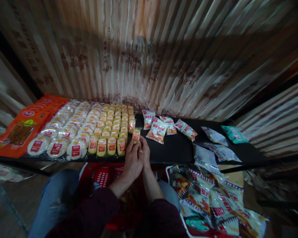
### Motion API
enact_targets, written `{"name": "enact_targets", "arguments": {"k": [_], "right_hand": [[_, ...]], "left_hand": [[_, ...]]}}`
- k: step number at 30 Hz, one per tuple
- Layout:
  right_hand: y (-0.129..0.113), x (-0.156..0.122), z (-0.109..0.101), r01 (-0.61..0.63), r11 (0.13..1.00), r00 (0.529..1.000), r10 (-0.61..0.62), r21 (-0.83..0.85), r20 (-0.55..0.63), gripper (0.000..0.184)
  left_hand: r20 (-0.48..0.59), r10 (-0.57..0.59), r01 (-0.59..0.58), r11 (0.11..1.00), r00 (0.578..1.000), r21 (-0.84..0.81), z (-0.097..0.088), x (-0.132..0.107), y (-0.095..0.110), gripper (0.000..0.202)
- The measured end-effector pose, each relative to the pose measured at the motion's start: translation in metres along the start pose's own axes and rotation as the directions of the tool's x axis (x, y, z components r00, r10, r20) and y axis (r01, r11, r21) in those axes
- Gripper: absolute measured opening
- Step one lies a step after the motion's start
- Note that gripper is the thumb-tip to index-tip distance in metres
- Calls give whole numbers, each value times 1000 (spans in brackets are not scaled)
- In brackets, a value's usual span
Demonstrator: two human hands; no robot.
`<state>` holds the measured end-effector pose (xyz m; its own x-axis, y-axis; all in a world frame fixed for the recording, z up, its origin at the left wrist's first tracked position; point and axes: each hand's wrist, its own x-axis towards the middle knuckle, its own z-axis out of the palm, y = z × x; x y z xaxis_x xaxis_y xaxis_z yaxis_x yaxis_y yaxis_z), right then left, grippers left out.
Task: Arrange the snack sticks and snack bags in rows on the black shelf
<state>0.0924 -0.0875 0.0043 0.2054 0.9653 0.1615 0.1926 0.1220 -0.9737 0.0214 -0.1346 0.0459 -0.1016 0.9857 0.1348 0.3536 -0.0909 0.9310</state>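
Note:
My left hand (132, 161) and my right hand (145, 151) are pressed together at the front edge of a black shelf (178, 148). Their fingertips pinch a small yellow snack packet (136, 135), which stands at the right end of neat rows of the same yellow packets (113, 127). Both hands are closed around its lower edge. Left of those rows lie round white packets with red labels (64, 132). To the right of my hands sit three loose red, white and yellow snack bags (157, 129).
Orange packets (22, 127) overlap at the shelf's far left. Pale and teal bags (234, 134) lie scattered at its right end. Below, a red basket (104, 175) sits by my knees and a bin of snack bags (213, 201) stands at the right. A corrugated wall backs the shelf.

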Motion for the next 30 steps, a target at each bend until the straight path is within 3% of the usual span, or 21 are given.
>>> {"name": "enact_targets", "arguments": {"k": [5,9,15,30], "right_hand": [[7,10,0,1,999,999,1,-46,33,47],[12,16,2,49,988,999,-52,-145,-14,43],[12,19,8,138,961,990,-141,-241,1,39],[9,19,8,122,899,992,-126,-420,18,45]], "left_hand": [[5,-65,65,998,998,-6,2,6,1,45],[24,-100,100,995,995,3,4,12,1,48],[-20,-72,71,997,997,-19,11,19,-14,48],[-33,-36,34,998,999,-59,20,23,-35,50]]}}
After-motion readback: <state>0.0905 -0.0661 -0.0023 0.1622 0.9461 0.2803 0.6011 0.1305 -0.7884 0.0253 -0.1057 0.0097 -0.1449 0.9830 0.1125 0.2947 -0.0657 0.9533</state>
